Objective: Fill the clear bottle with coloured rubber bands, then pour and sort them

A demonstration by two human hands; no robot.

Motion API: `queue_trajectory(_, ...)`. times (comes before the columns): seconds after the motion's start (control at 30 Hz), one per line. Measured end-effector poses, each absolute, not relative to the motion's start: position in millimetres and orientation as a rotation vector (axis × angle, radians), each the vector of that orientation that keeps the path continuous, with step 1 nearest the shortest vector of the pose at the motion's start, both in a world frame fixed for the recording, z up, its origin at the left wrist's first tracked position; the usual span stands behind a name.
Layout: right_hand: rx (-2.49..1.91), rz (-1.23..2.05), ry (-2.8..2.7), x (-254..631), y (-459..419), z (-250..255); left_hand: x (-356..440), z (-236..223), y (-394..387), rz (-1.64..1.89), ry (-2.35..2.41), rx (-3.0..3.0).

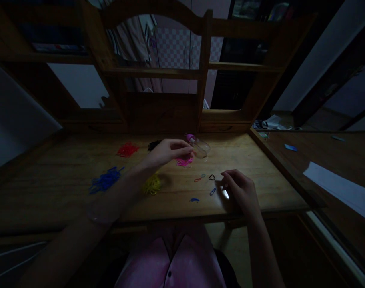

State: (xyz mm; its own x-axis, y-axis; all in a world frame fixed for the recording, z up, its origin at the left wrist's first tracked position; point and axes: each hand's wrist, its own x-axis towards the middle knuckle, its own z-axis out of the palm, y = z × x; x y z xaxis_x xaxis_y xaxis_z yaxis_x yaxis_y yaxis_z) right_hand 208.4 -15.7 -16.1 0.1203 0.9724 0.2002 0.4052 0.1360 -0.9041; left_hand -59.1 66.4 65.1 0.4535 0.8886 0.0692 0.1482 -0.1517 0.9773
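Observation:
My left hand (173, 150) reaches across the desk, fingers pressed together above a pile of pink bands (185, 161). What it pinches, if anything, is too small to make out. Just beyond its fingertips lies a clear bottle with a pink top (203, 148). My right hand (240, 186) rests low over the desk's right part, thumb and fingers curled together; their contents are hidden. Left of it lie loose bands: a dark one (211, 177), a blue one (213, 191), another blue one (194, 200), a red one (197, 180) and a pale one (203, 175).
Piles of red bands (127, 149), blue bands (107, 180), yellow bands (152, 184) and black bands (154, 145) lie on the wooden desk (65, 176). A wooden shelf frame (152, 73) rises behind. White paper (340, 190) lies on a surface at right.

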Motion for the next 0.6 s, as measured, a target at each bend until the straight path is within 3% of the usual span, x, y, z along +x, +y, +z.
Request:
queue_trajectory(0.23,-1.429,0.721,-1.464,207.4,-17.9,-11.7,-75.4,59.8,0.5,0.755,0.934,1.158)
queue_trajectory(0.43,-1.472,0.701,-1.476,207.3,-17.2,-11.2,-89.7,58.3,-25.7,0.748,1.112,1.337)
queue_trajectory(0.6,-1.472,0.712,-1.48,207.8,-18.5,-11.6,-143.5,46.9,-27.3,0.897,1.64,1.589)
